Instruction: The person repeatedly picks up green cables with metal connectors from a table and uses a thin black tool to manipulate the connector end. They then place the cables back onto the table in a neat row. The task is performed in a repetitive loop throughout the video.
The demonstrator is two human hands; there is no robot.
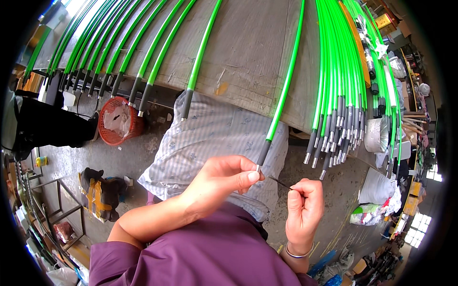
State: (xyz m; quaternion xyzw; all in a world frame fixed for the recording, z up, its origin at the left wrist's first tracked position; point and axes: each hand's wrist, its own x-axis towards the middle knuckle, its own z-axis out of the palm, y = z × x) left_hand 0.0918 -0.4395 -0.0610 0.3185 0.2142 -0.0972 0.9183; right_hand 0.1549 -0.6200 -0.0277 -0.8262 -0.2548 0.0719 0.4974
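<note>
A broad grey table (253,52) fills the upper middle of the view, its near edge running across in front of a person in a purple shirt (205,248). A pale striped cloth (210,133) with small blue motifs spreads below that edge, over the person's lap. On the table's right side lies a dense bundle of green rods (336,71), dark sleeves and silvery tips crowded together past the edge; on the left side a spaced row of green rods (164,40) points the same way. A red basket (134,132) with pale scraps in it stands on the floor at the left. Between the row and the bundle, nearest the bundle, a single green rod (287,88) crosses the table, its dark-sleeved end reaching over the edge above the cloth. The left hand (222,178) has this end: thumb and forefinger are closed together around it, right at the tip. The right hand (304,207) is to the right and a little lower, its fingers curled in and the thumb pressed against the forefinger. A band (298,256) circles the right wrist. Pinched in that right-hand grip is a thin dark piece (280,182), slanting up toward the left fingertips; whether it touches the rod's silvery tip (258,168) cannot be told.
</note>
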